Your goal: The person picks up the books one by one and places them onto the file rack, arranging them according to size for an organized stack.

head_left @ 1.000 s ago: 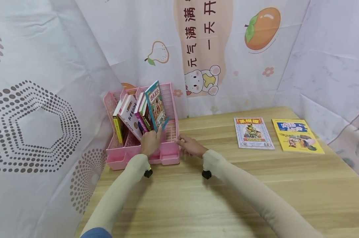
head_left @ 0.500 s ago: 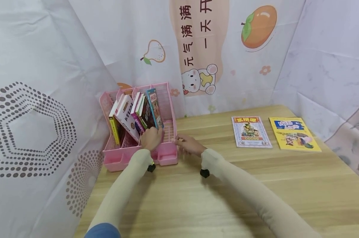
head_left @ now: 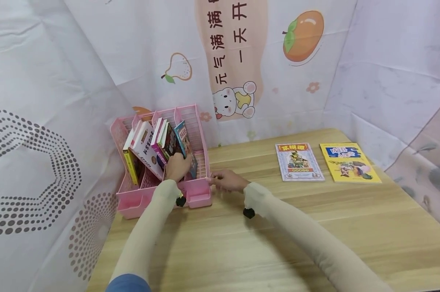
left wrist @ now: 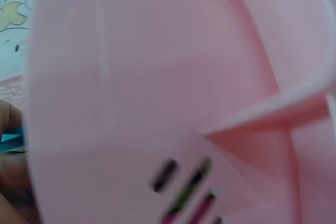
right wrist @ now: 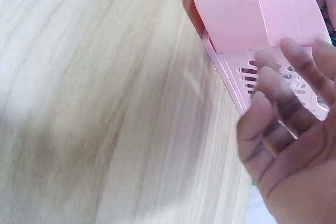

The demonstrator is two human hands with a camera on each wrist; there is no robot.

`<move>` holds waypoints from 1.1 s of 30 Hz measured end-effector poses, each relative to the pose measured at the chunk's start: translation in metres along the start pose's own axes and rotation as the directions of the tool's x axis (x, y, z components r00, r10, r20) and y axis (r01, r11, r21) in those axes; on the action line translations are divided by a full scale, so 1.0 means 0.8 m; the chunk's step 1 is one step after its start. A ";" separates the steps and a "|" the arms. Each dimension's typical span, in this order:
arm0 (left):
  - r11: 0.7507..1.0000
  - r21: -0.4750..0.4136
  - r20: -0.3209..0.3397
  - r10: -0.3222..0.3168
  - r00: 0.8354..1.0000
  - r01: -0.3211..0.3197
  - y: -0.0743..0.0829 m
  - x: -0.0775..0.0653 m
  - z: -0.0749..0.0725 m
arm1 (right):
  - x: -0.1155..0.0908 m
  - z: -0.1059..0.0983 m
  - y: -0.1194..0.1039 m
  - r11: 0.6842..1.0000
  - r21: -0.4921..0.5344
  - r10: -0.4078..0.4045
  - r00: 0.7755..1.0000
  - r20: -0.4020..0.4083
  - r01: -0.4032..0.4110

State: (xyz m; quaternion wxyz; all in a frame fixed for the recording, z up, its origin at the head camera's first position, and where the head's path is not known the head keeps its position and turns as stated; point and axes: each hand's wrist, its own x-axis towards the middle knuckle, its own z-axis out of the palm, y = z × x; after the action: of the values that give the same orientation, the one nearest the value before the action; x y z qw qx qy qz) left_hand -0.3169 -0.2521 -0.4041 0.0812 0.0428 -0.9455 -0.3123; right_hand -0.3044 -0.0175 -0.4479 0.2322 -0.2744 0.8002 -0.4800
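My left hand [head_left: 178, 166] reaches into the pink book rack [head_left: 195, 188] and grips a blue-edged book [head_left: 184, 140], which leans left in the rightmost compartment. In the left wrist view, fingers pinch the book's blue edge [left wrist: 11, 142] at far left, while the rack's pink front wall [left wrist: 68, 77] fills most of the picture. Fingertips of my right hand [head_left: 229, 180] are right at the rack's front right corner. The right wrist view shows that hand [right wrist: 302, 177] with loosely bent fingers beside the slotted side wall [right wrist: 247, 80].
Left of the blue book lean a dark-covered book [head_left: 171, 142], a purple-spined book [head_left: 158, 151], a white book [head_left: 147, 148] and a yellow-spined book [head_left: 131, 166]. A white comic-style book [head_left: 300, 162] and a yellow book [head_left: 349, 162] lie flat on the wooden table [head_left: 242, 243].
The blue-edged book has gone down into the rack's right compartment, with my left hand following it. My right hand stays at the rack's corner. The head view has shifted slightly.
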 end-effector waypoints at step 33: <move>0.998 0.062 -0.131 -0.013 0.991 0.021 0.008 0.010 0.008 | 0.007 0.007 -0.028 0.995 0.042 0.097 0.994 -0.044 -0.096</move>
State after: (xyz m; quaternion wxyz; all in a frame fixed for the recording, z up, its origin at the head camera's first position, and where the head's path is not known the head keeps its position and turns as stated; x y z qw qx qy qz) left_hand -0.3258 -0.2440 -0.4043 0.1388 0.0739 -0.9472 -0.2793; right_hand -0.3001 -0.0335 -0.4308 0.2422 -0.2196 0.8080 -0.4902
